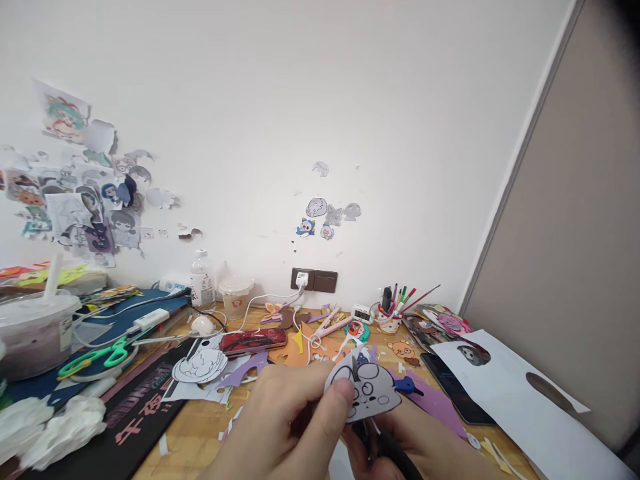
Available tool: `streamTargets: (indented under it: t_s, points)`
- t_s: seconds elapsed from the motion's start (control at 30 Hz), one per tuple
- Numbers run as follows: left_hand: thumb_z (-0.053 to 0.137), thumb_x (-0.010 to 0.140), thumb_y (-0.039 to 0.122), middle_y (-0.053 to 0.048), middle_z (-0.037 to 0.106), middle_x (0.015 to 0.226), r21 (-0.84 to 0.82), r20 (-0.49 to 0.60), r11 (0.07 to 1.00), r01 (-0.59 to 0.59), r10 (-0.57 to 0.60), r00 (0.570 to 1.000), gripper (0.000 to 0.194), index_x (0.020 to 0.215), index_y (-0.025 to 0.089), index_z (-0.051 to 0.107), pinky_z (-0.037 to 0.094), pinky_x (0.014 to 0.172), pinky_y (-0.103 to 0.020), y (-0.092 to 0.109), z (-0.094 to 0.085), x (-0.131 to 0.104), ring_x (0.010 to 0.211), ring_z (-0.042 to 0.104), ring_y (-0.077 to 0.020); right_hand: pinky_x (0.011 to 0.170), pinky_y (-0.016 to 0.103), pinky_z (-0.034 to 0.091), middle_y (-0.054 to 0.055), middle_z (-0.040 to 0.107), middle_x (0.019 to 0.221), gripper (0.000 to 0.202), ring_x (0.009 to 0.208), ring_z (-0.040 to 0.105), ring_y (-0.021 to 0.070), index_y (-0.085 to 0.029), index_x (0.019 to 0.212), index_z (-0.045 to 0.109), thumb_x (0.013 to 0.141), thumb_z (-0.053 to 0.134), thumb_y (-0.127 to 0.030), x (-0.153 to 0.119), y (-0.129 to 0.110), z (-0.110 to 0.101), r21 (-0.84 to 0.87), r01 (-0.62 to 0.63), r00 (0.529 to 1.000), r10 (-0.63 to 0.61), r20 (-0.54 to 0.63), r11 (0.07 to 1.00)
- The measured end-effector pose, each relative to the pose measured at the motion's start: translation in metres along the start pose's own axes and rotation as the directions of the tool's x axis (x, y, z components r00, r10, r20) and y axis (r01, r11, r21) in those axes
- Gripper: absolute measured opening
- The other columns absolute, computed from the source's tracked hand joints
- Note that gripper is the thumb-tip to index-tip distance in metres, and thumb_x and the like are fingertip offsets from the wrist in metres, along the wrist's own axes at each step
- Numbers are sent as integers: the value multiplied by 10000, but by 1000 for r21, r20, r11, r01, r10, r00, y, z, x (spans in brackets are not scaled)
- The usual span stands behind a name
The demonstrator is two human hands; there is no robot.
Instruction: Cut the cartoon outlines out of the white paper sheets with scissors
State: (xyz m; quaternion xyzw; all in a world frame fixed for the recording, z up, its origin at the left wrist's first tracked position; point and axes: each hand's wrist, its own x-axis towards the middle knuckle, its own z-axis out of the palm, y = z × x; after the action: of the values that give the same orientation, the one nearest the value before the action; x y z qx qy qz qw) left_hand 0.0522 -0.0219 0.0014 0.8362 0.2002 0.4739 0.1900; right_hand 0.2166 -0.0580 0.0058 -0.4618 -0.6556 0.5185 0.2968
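Left hand [293, 413] pinched paper cutout [379, 395]; right hand [425, 430] gripped black scissors [397, 456]; trimming seemed underway, likely requiring paper rotation next

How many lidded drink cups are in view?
2: a large cup at the far left, and a smaller cup just right of the bottle. Others may be hidden.

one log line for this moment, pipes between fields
left hand: holds cutout | right hand: holds black scissors at cutout's lower edge | behind: clock, pen cup | right side: white sheet
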Motion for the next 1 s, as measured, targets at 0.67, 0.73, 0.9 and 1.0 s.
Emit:
streamTargets:
  t_s: [0.67, 0.73, 0.9, 1.0]
  points:
    - [330, 933, 244, 47, 564, 468, 341, -25, 938, -66, 79, 997, 391, 679, 177, 620, 375, 412, -170, -8, 1, -1, 365, 447, -71, 516, 188, 309, -46, 451, 664, 168, 595, 386, 102, -189, 712, 458, 642, 583, -102, 1, -2, -4, -205, -3, 997, 19, 76, 979]
    - [334, 931, 238, 48, 563, 464, 305, -18, 951, -50, 59, 998, 394, 662, 178, 615, 382, 422, -162, -7, 0, -1, 375, 461, -70, 524, 197, 304, -43, 461, 667, 147, 600, 390, 105, -188, 715, 469, 655, 580, -112, 0, -2, -2, -210, -48, 999, 52, 14, 977]
    - [380, 914, 204, 49, 572, 481, 226, -31, 974, -14, 21, 999, 359, 615, 178, 577, 391, 435, -147, -3, 1, -3, 400, 483, -67, 535, 215, 319, -29, 470, 696, 96, 618, 393, 121, -193, 746, 517, 671, 564, -154, -4, -9, 6, -237, -41, 996, 20, -91, 971]
    - [370, 921, 226, 53, 554, 460, 228, -77, 974, -5, 23, 997, 376, 602, 186, 566, 380, 420, -156, -3, 3, -3, 375, 452, -68, 538, 223, 336, -21, 473, 681, 58, 600, 400, 123, -186, 739, 550, 686, 538, -166, -2, -12, 8, -250, -22, 998, 8, -54, 968]
